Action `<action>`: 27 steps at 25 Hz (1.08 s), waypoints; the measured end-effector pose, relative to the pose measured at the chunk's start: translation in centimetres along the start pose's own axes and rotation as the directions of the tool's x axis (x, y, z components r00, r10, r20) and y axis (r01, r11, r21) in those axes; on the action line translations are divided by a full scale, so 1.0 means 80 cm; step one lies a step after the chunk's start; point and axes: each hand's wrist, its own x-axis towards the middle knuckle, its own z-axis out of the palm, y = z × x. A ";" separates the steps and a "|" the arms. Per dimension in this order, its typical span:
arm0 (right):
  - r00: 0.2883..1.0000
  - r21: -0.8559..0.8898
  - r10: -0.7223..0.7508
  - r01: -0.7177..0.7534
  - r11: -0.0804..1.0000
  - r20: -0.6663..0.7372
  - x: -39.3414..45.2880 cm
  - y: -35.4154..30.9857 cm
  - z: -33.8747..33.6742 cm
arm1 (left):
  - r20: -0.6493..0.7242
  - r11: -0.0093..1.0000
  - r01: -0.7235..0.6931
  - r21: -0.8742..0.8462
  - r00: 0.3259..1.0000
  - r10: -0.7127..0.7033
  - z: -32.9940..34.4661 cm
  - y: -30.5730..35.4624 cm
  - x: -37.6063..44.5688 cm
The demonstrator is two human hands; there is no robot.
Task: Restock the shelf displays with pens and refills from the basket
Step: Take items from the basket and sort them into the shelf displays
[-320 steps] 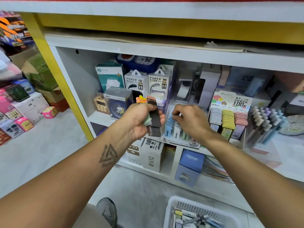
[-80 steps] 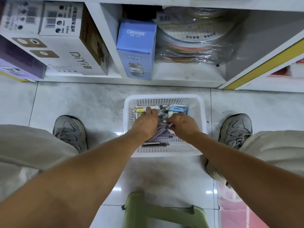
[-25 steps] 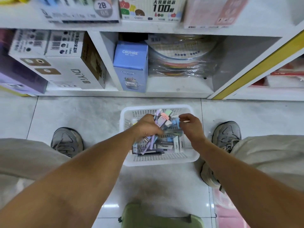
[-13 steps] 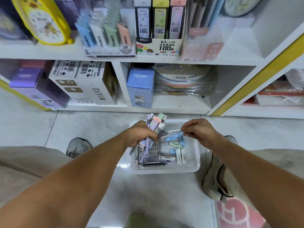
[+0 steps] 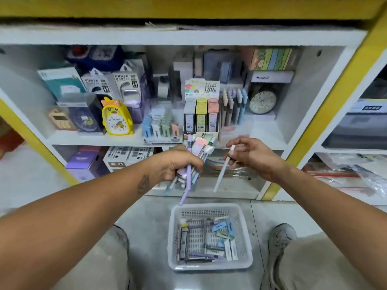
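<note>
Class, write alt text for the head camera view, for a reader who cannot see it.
A person's left hand grips a bundle of pens while the right hand pinches a single pale pen, both raised before a stocked stationery shelf. A white basket of refills sits on the floor between their shoes.

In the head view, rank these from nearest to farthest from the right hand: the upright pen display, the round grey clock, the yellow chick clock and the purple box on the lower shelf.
From the right hand:
1. Upright pen display, just above it on the shelf.
2. Round grey clock, above and slightly right.
3. Yellow chick clock, left, past the left hand.
4. Purple box, far left, lower shelf.
</note>
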 end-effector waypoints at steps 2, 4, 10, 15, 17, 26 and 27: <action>0.994 -0.042 -0.101 0.100 0.994 -0.030 0.004 -0.042 0.002 | -0.057 0.999 -0.033 -0.033 0.998 0.031 -0.011 0.036 -0.018; 0.980 -0.075 -0.184 0.179 0.981 -0.072 0.011 -0.077 0.001 | -0.102 0.997 -0.050 -0.062 0.994 0.044 -0.021 0.062 -0.028; 0.834 -0.408 -0.469 0.336 0.849 -0.290 0.051 -0.151 -0.030 | -0.136 0.971 -0.094 -0.218 0.989 0.065 -0.028 0.115 -0.010; 0.732 -0.687 -0.629 0.315 0.655 -0.263 0.068 -0.149 -0.059 | -0.129 0.961 -0.072 -0.268 0.991 0.038 -0.012 0.122 0.026; 0.740 -0.755 -0.646 0.313 0.577 -0.187 0.070 -0.138 -0.062 | -0.116 0.959 -0.062 -0.277 0.993 0.031 -0.005 0.125 0.038; 0.791 -0.802 -0.609 0.326 0.500 -0.059 0.084 -0.117 -0.059 | -0.079 0.958 -0.021 -0.286 0.997 -0.001 0.005 0.130 0.057; 0.800 -0.799 -0.597 0.324 0.506 -0.054 0.084 -0.118 -0.059 | -0.075 0.958 -0.022 -0.287 0.997 0.000 0.006 0.130 0.056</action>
